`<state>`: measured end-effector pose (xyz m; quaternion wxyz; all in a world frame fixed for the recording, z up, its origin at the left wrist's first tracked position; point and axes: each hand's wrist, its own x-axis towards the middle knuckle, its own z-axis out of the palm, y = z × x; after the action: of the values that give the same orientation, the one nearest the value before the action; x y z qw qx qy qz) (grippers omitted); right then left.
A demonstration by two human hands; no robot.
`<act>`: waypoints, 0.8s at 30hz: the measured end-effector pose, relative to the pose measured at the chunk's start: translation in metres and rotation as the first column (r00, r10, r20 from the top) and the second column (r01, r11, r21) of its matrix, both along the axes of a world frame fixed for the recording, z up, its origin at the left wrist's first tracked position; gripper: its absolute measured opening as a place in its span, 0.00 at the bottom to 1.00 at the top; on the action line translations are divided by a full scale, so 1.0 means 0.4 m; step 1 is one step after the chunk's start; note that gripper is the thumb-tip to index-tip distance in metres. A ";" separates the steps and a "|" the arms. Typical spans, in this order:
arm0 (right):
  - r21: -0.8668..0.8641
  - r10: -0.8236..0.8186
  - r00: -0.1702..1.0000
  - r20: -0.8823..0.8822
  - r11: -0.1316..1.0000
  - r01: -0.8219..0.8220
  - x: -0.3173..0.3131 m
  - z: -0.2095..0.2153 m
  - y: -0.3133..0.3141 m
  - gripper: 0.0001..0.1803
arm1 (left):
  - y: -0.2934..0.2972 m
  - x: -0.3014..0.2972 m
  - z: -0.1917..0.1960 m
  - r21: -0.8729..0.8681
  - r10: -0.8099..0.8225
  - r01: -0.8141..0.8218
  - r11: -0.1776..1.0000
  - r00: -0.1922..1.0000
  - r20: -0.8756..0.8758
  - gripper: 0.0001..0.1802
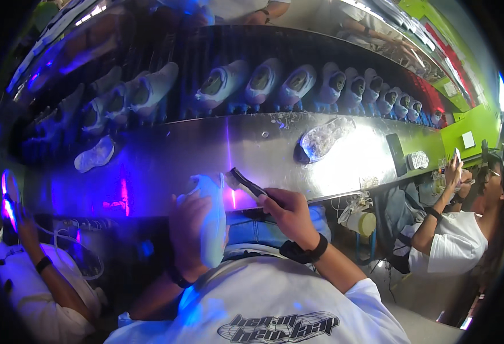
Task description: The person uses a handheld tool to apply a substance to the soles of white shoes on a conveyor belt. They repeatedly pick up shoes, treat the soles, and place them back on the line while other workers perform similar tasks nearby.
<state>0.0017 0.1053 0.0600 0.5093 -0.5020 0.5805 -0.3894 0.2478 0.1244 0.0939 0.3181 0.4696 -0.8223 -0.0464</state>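
Observation:
My left hand (191, 223) is wrapped round a pale shoe (212, 229), which stands on end in front of my body and glows blue under the light. Whether it is a whole shoe or only its sole is hard to make out. In my right hand (289, 212) is a brush (246, 183) with a dark handle, gripped near the handle's end. Its light bristles point up and left, close beside the shoe's upper end.
A metal bench (177, 143) crosses in front of me, with a white sole (96, 155) and a clear-wrapped piece (325, 139) on it. Beyond, a dark conveyor carries a row of white shoes (261, 80). Co-workers sit left (39, 286) and right (447, 235).

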 end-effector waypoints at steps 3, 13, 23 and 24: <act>0.079 0.057 0.998 -0.035 0.995 -0.054 0.025 0.022 -0.026 0.16 | 0.011 0.012 -0.007 0.002 -0.001 0.001 1.000 1.000 0.012 0.41; -0.032 0.111 0.987 0.115 0.994 -0.108 0.013 -0.012 0.052 0.14 | 0.005 0.006 -0.016 -0.003 0.013 -0.013 1.000 0.999 -0.039 0.40; -0.152 0.135 0.981 -0.141 0.976 -0.156 0.009 0.044 0.015 0.12 | 0.013 0.016 -0.049 -0.015 0.042 -0.042 0.999 0.999 -0.011 0.39; -0.140 0.163 0.981 -0.104 0.974 -0.177 0.003 0.047 0.022 0.12 | 0.013 0.017 -0.047 -0.001 0.049 -0.050 0.999 0.999 -0.002 0.39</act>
<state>0.0027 0.1140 0.0789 0.4747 -0.6038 0.5275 -0.3630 0.2546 0.1296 0.0753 0.3201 0.4896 -0.8102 -0.0385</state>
